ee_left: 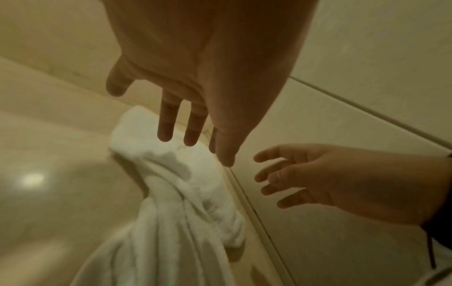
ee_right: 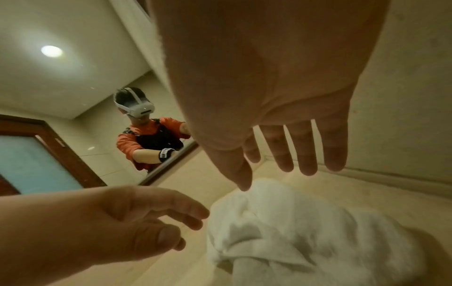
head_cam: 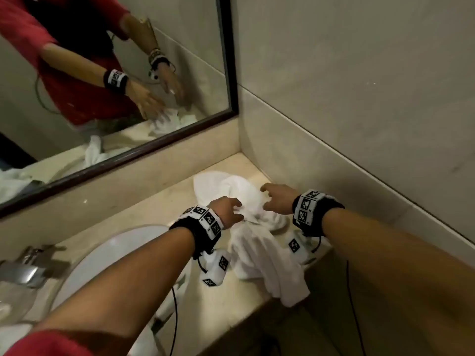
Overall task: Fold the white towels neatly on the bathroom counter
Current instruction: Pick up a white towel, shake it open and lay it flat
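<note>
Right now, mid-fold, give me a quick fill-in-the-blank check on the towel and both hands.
1. The white towel lies ____ on the counter, not folded.
2. Both the left hand and the right hand have their fingers ____ above it.
3. One towel end hangs over the counter's front ____.

Missing: crumpled; open; edge

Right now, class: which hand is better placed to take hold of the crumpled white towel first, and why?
Probably the left hand: in the head view its fingers reach the bunched middle of the white towel. The right hand hovers open above the far part, near the wall.
</note>
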### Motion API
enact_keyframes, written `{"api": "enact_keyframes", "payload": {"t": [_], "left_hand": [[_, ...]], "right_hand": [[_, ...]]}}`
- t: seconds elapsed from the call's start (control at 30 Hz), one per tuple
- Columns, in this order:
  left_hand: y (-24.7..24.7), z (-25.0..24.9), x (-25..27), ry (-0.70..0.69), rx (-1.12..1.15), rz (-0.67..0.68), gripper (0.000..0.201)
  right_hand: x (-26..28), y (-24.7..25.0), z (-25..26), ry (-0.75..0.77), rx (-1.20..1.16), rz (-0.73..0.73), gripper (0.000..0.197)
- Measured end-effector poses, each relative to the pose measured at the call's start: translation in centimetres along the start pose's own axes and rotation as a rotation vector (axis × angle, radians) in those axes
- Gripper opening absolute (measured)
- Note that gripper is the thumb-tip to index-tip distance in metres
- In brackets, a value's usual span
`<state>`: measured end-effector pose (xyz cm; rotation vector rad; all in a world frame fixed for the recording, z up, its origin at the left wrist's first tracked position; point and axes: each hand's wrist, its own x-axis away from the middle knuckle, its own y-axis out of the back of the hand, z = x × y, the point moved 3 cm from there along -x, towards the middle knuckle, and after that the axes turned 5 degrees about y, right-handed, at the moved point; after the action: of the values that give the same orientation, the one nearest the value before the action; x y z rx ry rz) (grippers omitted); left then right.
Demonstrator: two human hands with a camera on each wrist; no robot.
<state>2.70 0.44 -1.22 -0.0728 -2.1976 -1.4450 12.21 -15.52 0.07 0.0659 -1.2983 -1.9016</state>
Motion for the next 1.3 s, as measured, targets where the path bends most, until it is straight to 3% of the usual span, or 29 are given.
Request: {"api": "enact_keyframes", "payload": {"t": [0.2, 0.3, 0.5, 0.63, 0.73, 0.87, 0.93, 1.13, 1.3], "left_hand": [[-4.2, 2.8, -1.9, 0.19, 0.242, -0.034, 0.051], [-6.1, 4.0, -3.2, 0.281, 0.415, -0.097, 0.057], [-9.1, 5.0, -4.4, 0.392, 0.686, -0.094, 0.06], [-10.2, 5.1, -4.4, 0.433, 0.753, -0.115, 0.06], [-10.2, 4.8, -4.1, 0.414, 0.782, -0.108, 0.057], [-9.4, 4.4, -3.8, 0.384, 0.794, -0.102, 0.054], [-8.3, 3.7, -3.4, 0.353, 0.785, -0.107, 0.052], [-1.8, 0.8, -1.8, 0.215, 0.806, -0.103, 0.059], [4.6, -2.6, 1.0, -0.011, 0.741, -0.07, 0.075]], "right_hand": [[-2.6, -4.1, -3.7, -0.115, -0.075, 0.129, 0.07], [-4.0, -5.5, -5.8, -0.195, -0.117, 0.078, 0.072], [-5.4, -7.7, -8.3, -0.318, -0.269, 0.001, 0.071], [-5.8, -8.4, -8.9, -0.359, -0.376, -0.067, 0.068], [-5.8, -8.8, -9.0, -0.414, -0.515, -0.071, 0.064], [-5.4, -8.8, -8.4, -0.438, -0.731, -0.065, 0.029], [-4.8, -7.6, -7.1, -0.41, -0.821, -0.119, 0.022], [-2.5, -0.9, -0.6, -0.264, -1.001, -0.126, 0.022], [-0.1, 5.0, 5.2, -0.062, -1.013, -0.167, 0.024]]}}
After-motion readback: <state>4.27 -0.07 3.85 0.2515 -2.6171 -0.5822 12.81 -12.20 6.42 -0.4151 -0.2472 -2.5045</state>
